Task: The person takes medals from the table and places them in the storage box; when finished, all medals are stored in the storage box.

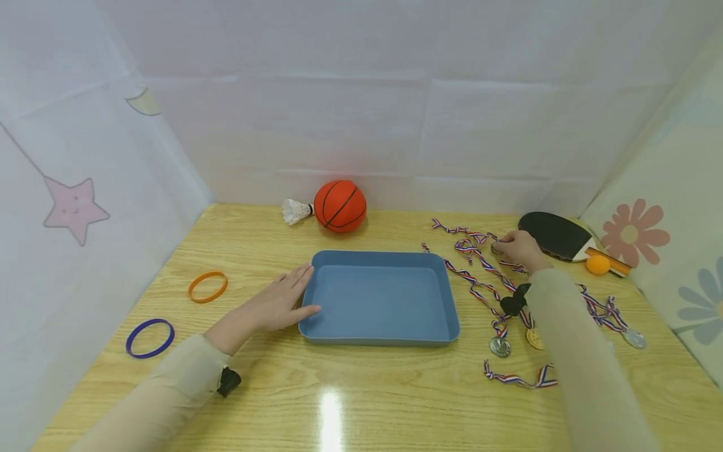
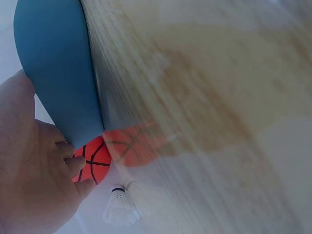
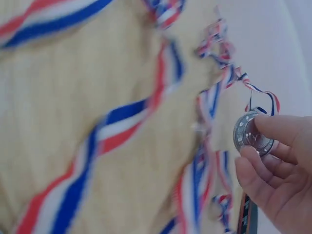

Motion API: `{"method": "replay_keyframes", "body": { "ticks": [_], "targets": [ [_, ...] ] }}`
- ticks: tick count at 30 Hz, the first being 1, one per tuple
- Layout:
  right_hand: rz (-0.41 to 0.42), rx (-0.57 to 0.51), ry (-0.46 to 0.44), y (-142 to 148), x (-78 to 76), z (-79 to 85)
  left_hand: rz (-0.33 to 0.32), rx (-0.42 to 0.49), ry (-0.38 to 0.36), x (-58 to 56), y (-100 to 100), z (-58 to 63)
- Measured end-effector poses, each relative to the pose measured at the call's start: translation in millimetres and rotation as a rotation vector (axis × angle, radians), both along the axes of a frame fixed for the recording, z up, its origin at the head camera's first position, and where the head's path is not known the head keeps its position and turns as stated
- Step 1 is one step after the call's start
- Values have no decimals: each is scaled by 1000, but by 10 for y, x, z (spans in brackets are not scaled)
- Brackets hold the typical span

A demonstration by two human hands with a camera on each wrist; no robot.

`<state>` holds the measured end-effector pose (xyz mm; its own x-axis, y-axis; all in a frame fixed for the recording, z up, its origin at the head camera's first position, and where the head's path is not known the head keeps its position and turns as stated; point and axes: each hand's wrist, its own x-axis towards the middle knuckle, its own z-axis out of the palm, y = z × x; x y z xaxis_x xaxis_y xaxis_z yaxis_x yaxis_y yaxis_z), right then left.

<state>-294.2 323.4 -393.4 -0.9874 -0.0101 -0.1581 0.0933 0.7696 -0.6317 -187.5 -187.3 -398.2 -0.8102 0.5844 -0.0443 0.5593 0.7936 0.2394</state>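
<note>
My left hand (image 1: 281, 302) rests on the left rim of a blue tray (image 1: 378, 301), fingers straight and thumb over the rim. The left wrist view shows its fingers against the outer wall of the tray (image 2: 56, 58). At the right, my right hand (image 1: 521, 248) pinches a silver medal (image 3: 252, 132) between thumb and fingers. A twisted red, white and blue ribbon (image 3: 263, 92) trails from that medal. Around this hand lie more ribboned medals, among them a silver medal (image 1: 499, 346) and a gold medal (image 1: 534, 339), the latter partly behind my forearm.
A red basketball (image 1: 340, 206) and a white shuttlecock (image 1: 297, 211) sit behind the tray. Beyond my right hand are a black table tennis paddle (image 1: 556, 235) and an orange ball (image 1: 597, 264). An orange wristband (image 1: 208, 287) and a purple wristband (image 1: 149, 338) lie at left.
</note>
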Motion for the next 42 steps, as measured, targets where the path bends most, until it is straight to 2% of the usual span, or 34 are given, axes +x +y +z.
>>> {"method": "replay_keyframes", "body": {
  "ticks": [2, 7, 12, 19, 25, 28, 31, 35, 42],
  "targets": [
    [-8, -112, -44, 0, -1, 50, -1, 1, 5, 3, 5, 3],
    [8, -328, -76, -25, 14, 210, -2, 3, 13, 6, 11, 4],
    [6, -496, -40, -93, 47, 375, -1, 3, 10, 9, 15, 7],
    [-14, -819, 1, -225, 132, 611, -4, -3, 16, 9, 16, 7],
    [-24, -924, 8, -383, 224, 811, -1, -1, 9, 12, 19, 14],
    [29, -1010, 9, -444, 276, 876, -1, -2, 10, 11, 19, 18],
    [119, -1078, 13, -521, 354, 938, -3, 2, 9, 9, 19, 19],
    [207, -1120, 17, -655, 473, 1029, -6, 2, 12, 4, 15, 11],
    [337, -1177, -52, -928, 629, 1134, -6, 3, 7, 0, 13, 6]
  ]
}}
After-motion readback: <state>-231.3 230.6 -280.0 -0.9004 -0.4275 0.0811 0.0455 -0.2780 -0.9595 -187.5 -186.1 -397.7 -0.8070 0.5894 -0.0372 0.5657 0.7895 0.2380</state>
